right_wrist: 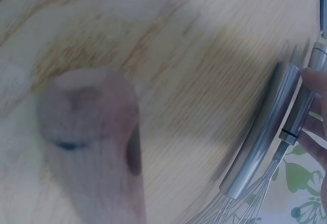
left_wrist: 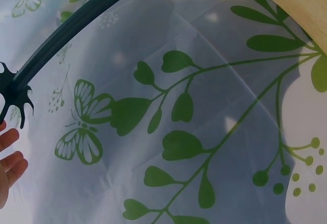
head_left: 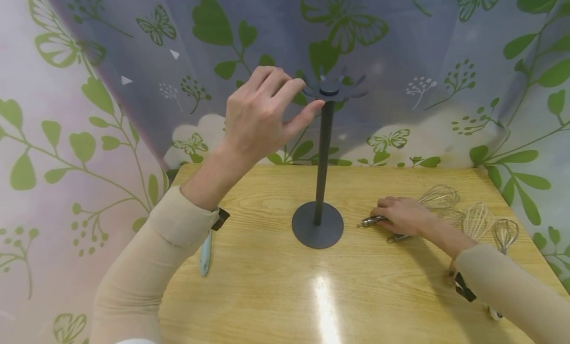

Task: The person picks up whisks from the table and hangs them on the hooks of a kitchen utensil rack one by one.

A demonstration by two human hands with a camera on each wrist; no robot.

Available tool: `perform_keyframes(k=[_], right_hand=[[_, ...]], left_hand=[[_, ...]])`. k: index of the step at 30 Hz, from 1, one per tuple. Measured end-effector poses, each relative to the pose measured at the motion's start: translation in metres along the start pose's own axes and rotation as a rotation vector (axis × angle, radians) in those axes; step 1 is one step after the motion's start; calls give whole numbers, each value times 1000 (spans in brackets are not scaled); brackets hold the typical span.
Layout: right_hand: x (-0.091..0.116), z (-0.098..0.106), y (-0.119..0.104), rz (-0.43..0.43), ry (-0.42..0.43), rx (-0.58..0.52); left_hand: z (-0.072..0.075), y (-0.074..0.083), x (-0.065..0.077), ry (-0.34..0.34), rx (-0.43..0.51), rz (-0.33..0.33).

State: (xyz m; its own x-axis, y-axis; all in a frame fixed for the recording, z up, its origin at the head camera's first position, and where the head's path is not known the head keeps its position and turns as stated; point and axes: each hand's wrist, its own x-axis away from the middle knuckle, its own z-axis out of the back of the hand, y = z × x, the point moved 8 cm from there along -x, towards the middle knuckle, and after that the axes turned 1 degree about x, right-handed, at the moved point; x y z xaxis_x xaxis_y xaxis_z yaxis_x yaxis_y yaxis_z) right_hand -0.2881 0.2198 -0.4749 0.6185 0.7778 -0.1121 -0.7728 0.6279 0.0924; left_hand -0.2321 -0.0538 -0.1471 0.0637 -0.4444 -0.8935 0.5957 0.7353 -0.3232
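A dark metal utensil stand point(head_left: 324, 156) rises from a round base, with a ring of hooks point(head_left: 352, 91) at its top. My left hand point(head_left: 262, 106) is raised beside these hooks, fingertips at the left ones; the left wrist view shows only some fingertips point(left_wrist: 15, 165) by a hook. Low on the right, my right hand point(head_left: 407, 215) grips the steel handle of a whisk point(right_wrist: 302, 101) between thumb and fingers. Close alongside lies another steel-handled whisk point(right_wrist: 260, 132). My right hand partly hides both handles in the head view.
More whisks lie at the right, one with pale wires point(head_left: 478, 221) and one small steel one point(head_left: 506, 233). A pale blue handle point(head_left: 205, 257) lies under my left forearm. A blurred wooden handle point(right_wrist: 94, 147) is close to the right wrist camera. Patterned cloth point(head_left: 276, 27) hangs behind the table point(head_left: 254, 284).
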Motion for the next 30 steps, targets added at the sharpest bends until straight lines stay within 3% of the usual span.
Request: perform_keyframes(k=[21,30], right_hand=[[-10,40,-4,56,268,-19],[-16,57,0,59,319,-55]], left_hand=[[0,1,-2,-11,-4,12],[-1,0,1,-19,6,21]])
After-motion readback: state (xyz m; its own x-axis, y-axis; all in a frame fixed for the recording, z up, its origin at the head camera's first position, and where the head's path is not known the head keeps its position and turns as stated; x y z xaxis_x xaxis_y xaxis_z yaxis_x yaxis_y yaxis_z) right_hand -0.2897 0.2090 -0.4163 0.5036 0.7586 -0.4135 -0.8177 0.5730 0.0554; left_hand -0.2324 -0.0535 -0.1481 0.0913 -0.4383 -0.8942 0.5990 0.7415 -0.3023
